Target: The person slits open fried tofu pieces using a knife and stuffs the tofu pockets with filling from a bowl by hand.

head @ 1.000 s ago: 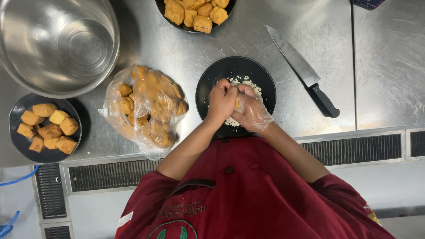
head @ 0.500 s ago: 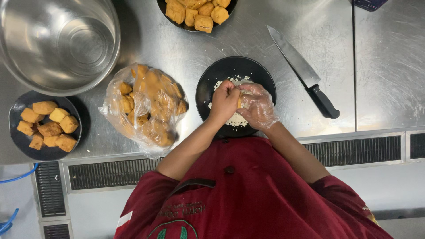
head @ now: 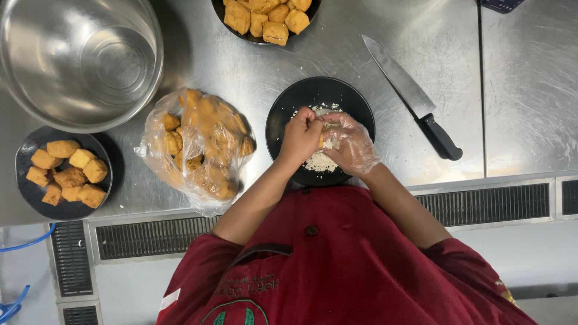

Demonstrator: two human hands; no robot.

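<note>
Both hands meet over a black bowl point(head: 288, 114) that holds white crumbs point(head: 319, 162). My left hand point(head: 301, 135) is bare, and its fingers pinch a small golden tofu puff point(head: 321, 142). On my right hand point(head: 352, 144) is a clear plastic glove; this hand grips the same puff from the other side. The puff is mostly hidden between the fingers, just above the crumbs.
A clear plastic bag of tofu puffs point(head: 201, 147) lies left of the bowl. A black plate of puffs point(head: 63, 174) sits at far left and another black bowl of puffs point(head: 265, 18) at the top. A big steel bowl point(head: 78, 57) stands top left, a black-handled knife point(head: 415, 102) on the right.
Both hands have stayed over the black bowl, shifting slightly while working the puff between the fingers. Nothing else has moved.
</note>
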